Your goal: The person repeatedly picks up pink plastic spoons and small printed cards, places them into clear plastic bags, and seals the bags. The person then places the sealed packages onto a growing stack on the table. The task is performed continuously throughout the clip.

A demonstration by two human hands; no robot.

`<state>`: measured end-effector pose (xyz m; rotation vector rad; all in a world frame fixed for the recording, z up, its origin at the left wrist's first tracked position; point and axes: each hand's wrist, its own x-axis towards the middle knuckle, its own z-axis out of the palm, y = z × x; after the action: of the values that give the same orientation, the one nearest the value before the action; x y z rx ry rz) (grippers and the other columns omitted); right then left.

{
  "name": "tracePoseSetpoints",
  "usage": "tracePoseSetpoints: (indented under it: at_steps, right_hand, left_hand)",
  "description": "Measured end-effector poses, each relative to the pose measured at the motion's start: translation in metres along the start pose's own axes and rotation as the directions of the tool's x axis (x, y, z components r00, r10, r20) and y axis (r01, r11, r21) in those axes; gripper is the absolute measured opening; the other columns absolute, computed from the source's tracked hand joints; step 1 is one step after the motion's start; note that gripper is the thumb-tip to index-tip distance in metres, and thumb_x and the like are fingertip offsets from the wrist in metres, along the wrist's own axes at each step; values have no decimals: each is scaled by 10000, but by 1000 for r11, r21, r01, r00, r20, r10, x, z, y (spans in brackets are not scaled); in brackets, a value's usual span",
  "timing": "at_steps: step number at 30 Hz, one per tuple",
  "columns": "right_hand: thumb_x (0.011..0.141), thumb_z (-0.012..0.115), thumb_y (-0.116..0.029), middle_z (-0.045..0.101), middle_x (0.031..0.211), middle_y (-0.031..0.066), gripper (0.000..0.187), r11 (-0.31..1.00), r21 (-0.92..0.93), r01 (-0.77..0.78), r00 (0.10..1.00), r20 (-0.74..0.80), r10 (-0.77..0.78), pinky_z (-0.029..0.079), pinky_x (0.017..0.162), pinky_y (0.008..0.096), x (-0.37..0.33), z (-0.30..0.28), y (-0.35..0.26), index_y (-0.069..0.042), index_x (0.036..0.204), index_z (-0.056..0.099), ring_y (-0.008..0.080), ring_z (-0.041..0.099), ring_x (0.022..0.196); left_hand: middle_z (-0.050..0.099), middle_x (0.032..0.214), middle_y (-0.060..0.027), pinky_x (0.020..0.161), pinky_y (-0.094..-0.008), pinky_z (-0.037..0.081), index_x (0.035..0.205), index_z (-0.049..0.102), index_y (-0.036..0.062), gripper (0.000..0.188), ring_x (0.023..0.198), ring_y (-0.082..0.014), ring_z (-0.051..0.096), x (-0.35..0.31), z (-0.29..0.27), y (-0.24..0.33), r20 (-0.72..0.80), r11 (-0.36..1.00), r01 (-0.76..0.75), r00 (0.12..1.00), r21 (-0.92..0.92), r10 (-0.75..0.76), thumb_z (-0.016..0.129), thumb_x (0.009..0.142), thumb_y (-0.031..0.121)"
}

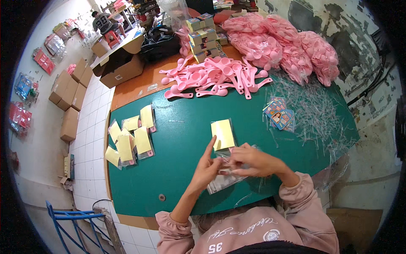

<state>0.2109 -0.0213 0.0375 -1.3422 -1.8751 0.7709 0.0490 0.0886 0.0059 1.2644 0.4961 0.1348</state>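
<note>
A pale yellow card in a clear plastic bag lies on the green table in front of me, with a bit of pink at its lower edge. My left hand stretches its index finger along the card's left side, while its thumb and other fingers close on clear plastic at the bag's near end. From the right, my right hand pinches the same plastic, its fingertips slightly blurred. Beneath both hands rests a stack of flat clear bags, partly covered by them.
Several packed bags with yellow cards lie at left. Pink spoons form a heap at the far side, below bulging bags of spoons. Printed cards and scattered plastic strips lie at right. An open carton stands far left; a person sits beyond.
</note>
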Motion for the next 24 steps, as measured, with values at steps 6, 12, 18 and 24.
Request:
tracePoseSetpoints:
  at_steps: [6, 12, 18, 24]
  right_hand:
    - [740, 622, -112, 539, 824, 50, 183, 884, 51, -464, 836, -304, 456, 426, 698, 307, -67, -138, 42, -42, 890, 544, 192, 528, 742]
    - [696, 634, -90, 539, 974, 158, 280, 604, -607, -516, 810, -575, 114, 422, 816, 402, -54, -86, 33, -21, 955, 552, 337, 531, 908]
    - [698, 693, -102, 438, 928, 85, 270, 958, -45, -284, 886, -394, 245, 444, 764, 312, -16, 8, 9, -37, 929, 570, 230, 510, 860]
    - [779, 647, -149, 489, 877, 83, 160, 917, 286, -278, 833, -405, 378, 442, 673, 278, -18, 10, 13, -15, 834, 580, 162, 520, 756]
  left_hand:
    - [585, 1084, -163, 795, -297, 478, 1334, 296, 85, 393, 990, -217, 582, 0, -3, 12, 97, 988, 72, 994, -136, -59, 301, 941, 79]
    - [570, 1105, -167, 837, -296, 463, 1197, 441, 18, 310, 1016, -223, 572, 3, -5, -2, 128, 972, 74, 991, -225, -46, 277, 938, 67]
    - [563, 1088, -204, 847, -338, 472, 1161, 449, 21, 297, 999, -234, 580, -4, -9, 9, 331, 955, 74, 943, -286, 26, 261, 933, 51]
    - [595, 948, -134, 734, -283, 509, 1081, 484, 42, 209, 901, -186, 606, -7, -13, 11, 61, 997, -66, 996, 44, 63, 442, 876, 39]
